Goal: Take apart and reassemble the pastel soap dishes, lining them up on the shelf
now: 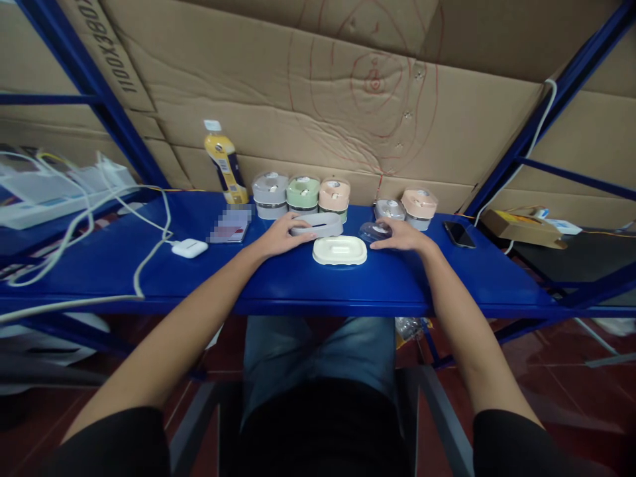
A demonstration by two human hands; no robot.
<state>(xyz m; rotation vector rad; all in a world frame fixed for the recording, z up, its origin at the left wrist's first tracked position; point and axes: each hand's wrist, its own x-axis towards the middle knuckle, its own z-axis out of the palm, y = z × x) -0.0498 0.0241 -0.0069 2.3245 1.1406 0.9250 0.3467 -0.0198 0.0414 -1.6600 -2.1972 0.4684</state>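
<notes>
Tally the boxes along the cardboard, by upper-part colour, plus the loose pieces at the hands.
Grey boxes: 2
Green box: 1
Pink boxes: 2
Grey ring: 1
Cream piece: 1
Clear cover: 1
Total: 8
</notes>
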